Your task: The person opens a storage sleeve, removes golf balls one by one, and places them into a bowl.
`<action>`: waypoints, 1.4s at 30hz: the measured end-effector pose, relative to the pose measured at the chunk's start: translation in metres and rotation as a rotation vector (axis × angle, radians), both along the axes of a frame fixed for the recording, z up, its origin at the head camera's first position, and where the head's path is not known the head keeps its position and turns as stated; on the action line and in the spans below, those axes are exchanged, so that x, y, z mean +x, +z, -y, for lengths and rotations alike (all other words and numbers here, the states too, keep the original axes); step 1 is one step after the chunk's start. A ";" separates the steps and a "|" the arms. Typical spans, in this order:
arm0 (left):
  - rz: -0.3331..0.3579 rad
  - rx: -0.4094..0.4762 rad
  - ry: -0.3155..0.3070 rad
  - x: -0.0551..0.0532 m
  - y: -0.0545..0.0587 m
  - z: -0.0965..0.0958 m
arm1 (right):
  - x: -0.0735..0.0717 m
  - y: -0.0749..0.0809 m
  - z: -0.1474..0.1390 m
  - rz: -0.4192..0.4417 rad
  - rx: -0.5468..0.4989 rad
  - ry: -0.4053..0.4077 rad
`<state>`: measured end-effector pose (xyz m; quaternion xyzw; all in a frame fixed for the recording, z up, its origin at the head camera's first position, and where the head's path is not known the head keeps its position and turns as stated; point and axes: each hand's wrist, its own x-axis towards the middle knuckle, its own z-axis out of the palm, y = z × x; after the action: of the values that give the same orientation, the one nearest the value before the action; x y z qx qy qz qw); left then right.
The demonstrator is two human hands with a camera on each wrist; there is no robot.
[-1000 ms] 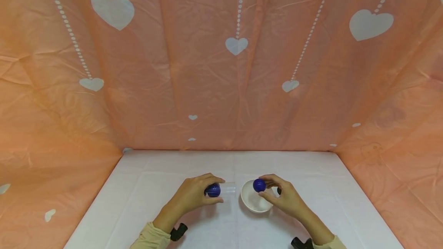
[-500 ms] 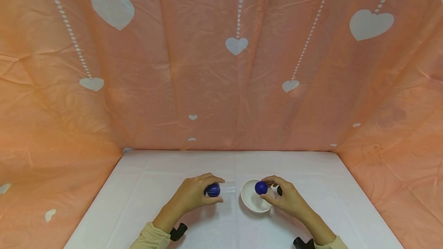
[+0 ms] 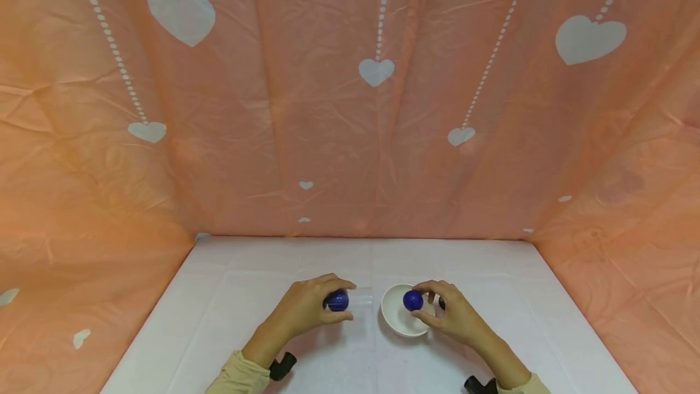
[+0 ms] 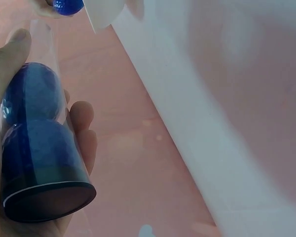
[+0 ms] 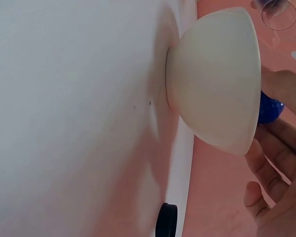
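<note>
My left hand (image 3: 312,303) grips a clear plastic tube (image 3: 361,300), lying sideways above the table with its clear end toward the bowl. Inside it sit two blue balls (image 4: 37,94), dimpled like golf balls, and a black cap (image 4: 49,202) closes the near end in the left wrist view. Between thumb and fingertips, my right hand (image 3: 451,312) pinches another blue ball (image 3: 412,300) over a white bowl (image 3: 392,321). The bowl stands upright on the table; its inside is partly hidden by that hand and ball.
A black round lid (image 5: 166,219) is on the white table (image 3: 273,260), mostly hidden behind the right hand in the head view. Orange sheeting with pale hearts (image 3: 376,72) walls the back and both sides. A black wrist mount (image 3: 282,366) sits below the left wrist.
My right hand has shifted slightly right and down with the blue ball, staying over the bowl. The left hand and tube have hardly moved.
</note>
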<state>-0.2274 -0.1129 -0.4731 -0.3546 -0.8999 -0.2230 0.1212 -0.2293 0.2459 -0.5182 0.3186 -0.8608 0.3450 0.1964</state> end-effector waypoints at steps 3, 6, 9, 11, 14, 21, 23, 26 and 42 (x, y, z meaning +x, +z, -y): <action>0.001 -0.002 -0.004 0.000 0.000 -0.001 | 0.001 -0.001 0.000 -0.006 0.014 -0.005; -0.006 0.000 -0.003 0.000 0.001 -0.001 | 0.000 -0.002 -0.001 -0.015 0.018 -0.004; -0.014 0.002 -0.002 0.000 0.001 -0.002 | -0.002 -0.002 -0.001 -0.033 0.006 0.010; -0.015 0.002 -0.003 0.000 0.001 -0.002 | -0.004 -0.002 0.000 -0.040 -0.008 0.018; -0.014 -0.002 -0.005 -0.001 0.001 -0.003 | -0.005 -0.001 0.001 -0.039 -0.030 0.033; -0.010 -0.009 -0.005 -0.001 0.002 -0.004 | -0.005 0.002 0.007 -0.019 -0.089 0.081; -0.011 -0.013 -0.006 -0.001 0.003 -0.005 | -0.003 0.003 0.009 -0.002 -0.110 0.096; -0.014 -0.017 -0.008 -0.001 0.003 -0.006 | -0.001 0.006 0.013 0.028 -0.137 0.107; -0.026 -0.029 -0.009 -0.003 0.005 -0.009 | 0.000 0.010 0.035 0.115 -0.215 0.179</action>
<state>-0.2304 -0.1039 -0.4677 -0.3633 -0.8998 -0.2059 0.1265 -0.2291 0.2112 -0.5081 0.3510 -0.7969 0.4688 0.1482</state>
